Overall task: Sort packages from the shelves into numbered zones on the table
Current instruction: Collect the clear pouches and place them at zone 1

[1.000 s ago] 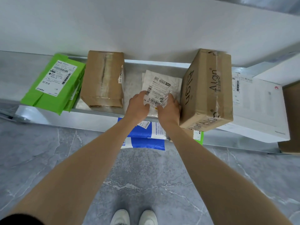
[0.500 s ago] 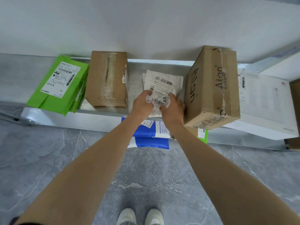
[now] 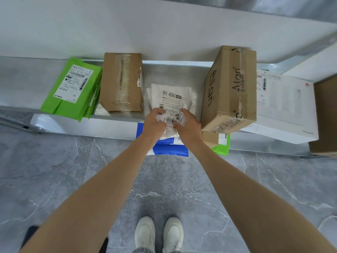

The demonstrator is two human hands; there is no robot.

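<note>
1. White mailer (image 3: 171, 99): one. It is lying flat on the metal shelf (image 3: 182, 70), in the lane between the plain brown box (image 3: 121, 83) and the Align box (image 3: 229, 90), just beside each. Its near end is reaching the shelf's front lip.
2. Hands: two, both engaged. The left hand (image 3: 155, 123) and the right hand (image 3: 187, 125) are pinching the mailer's near end, one on either side of the barcode label. Their fingers are curling onto it, and the hands are close together but not touching.
3. Bearing: the mailer is stretching straight away from the hands, its long axis running front to back. Neither hand is nearer. A straight pull toward the body is looking like the coming move, with a box flanking each side.
4. Cardboard boxes: two in full on the shelf, a third (image 3: 326, 115) showing partly at the far right, and a small one (image 3: 209, 137) beneath the shelf.
5. Green mailers: one stack (image 3: 73, 90) at the left, its layers uncountable, and one (image 3: 221, 148) beneath the shelf.
6. White flat box (image 3: 286, 106): one, lying to the right of the Align box.
7. Blue-and-white mailers (image 3: 169, 148): seemingly two, stacked under the hands.
8. Counter with numbered zones: not showing from here.
</note>
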